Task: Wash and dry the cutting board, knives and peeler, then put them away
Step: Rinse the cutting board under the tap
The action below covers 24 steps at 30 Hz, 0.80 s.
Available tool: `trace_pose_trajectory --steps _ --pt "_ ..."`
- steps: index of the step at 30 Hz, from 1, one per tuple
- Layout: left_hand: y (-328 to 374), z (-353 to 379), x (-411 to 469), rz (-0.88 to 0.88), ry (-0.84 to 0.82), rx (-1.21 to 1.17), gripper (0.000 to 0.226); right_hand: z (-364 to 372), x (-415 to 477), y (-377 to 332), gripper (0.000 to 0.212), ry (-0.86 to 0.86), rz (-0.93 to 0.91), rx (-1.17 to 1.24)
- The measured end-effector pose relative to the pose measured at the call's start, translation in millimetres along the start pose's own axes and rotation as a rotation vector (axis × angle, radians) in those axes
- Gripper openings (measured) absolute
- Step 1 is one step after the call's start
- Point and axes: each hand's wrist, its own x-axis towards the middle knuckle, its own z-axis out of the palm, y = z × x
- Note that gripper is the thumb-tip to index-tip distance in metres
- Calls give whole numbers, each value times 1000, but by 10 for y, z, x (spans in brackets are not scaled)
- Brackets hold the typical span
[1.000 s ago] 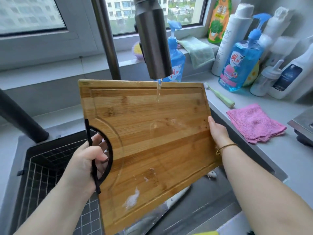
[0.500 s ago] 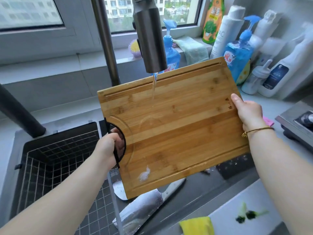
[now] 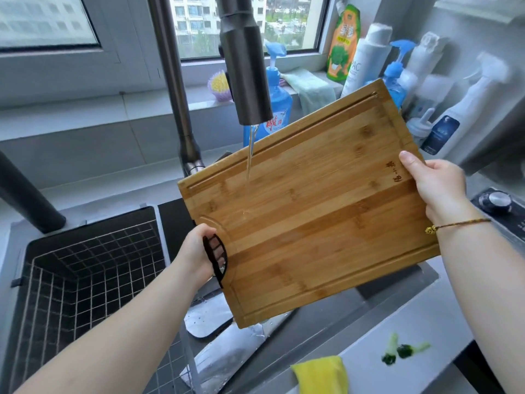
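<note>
I held the cutting board (image 3: 312,217) tilted under the tap (image 3: 248,81); its long axis rose from my left hand (image 3: 194,255), fingers curled through the low handle (image 3: 221,275), to my right hand (image 3: 439,189) gripping the raised end; the stream (image 3: 249,166) landed nearer my left.

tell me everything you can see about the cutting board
The cutting board is rectangular, bamboo by its look, in light and darker strips, with a groove round the edge, a burnt-in mark and a black half-round handle. It is held tilted over the sink, right end raised. The left hand grips the handle; the right hand holds the opposite edge, thumb on its face. A thin stream from the faucet lands on it.
</note>
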Motion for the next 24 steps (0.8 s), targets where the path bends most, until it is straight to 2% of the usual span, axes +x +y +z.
trace_pose_trajectory --steps 5,8,11,18,24 --pt "9 30 -27 13 -83 -22 34 -84 -103 6 45 3 29 40" --pt "-23 24 -27 -9 -88 -73 64 -151 -176 -15 43 -12 44 67" --pt "-32 12 -67 13 -82 -119 76 -208 -257 5 34 -50 59 133" --pt "20 -125 -191 55 -46 -13 59 -298 -448 63 34 -102 93 180" --pt "-158 -51 -254 -13 -84 13 53 -460 -533 7 44 -75 94 157"
